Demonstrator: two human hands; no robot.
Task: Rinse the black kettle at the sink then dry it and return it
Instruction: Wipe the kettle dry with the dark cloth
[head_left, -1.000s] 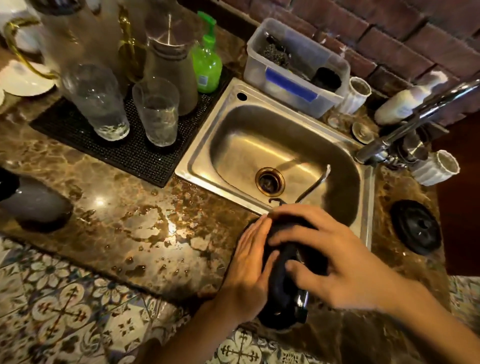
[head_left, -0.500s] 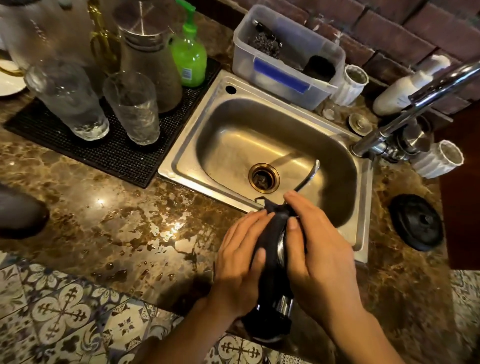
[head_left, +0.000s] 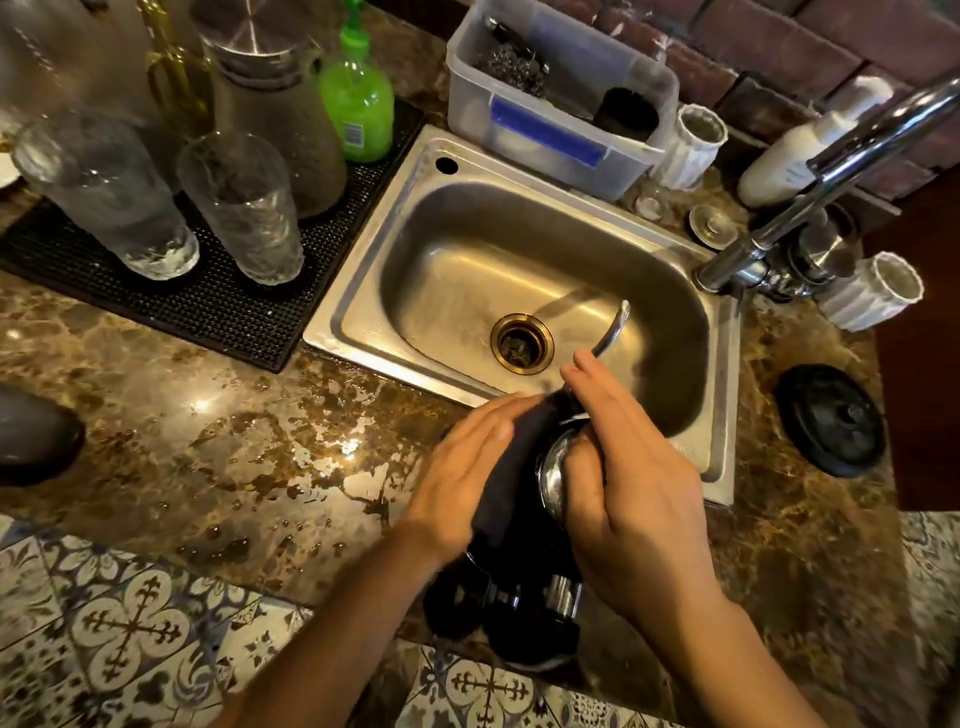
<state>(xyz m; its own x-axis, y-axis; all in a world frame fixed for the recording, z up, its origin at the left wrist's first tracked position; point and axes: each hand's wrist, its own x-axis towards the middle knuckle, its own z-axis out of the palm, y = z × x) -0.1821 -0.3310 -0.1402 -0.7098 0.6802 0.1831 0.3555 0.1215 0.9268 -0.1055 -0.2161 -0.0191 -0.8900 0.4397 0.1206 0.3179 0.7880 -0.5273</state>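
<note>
Fingers of the left hand (head_left: 467, 467) and right hand (head_left: 631, 483) clasp the black metal kettle (head_left: 524, 597) over the countertop's front edge; wet, slippery, rigid, best gripped by its body.

Both hands and a dark cloth (head_left: 511, 467) hide most of the kettle (head_left: 558, 478); the tap (head_left: 831, 171) runs off frame.

1. Black rubber drying mat (head_left: 218, 306) sits left of the basin, with two clear ribbed drinking glasses (head_left: 104, 202) standing upside down on it.
2. Behind those there's a tall glass carafe with a steel lid (head_left: 280, 119) and a green plastic soap bottle (head_left: 356, 104).
3. Clear plastic tub with a blue label (head_left: 545, 135) holds a steel scourer (head_left: 511, 65).
4. Two white fluted ceramic cups (head_left: 691, 143) near the brick wall, plus a white lotion bottle (head_left: 795, 156).
5. Patterned floor tiles (head_left: 124, 629) down below.
</note>
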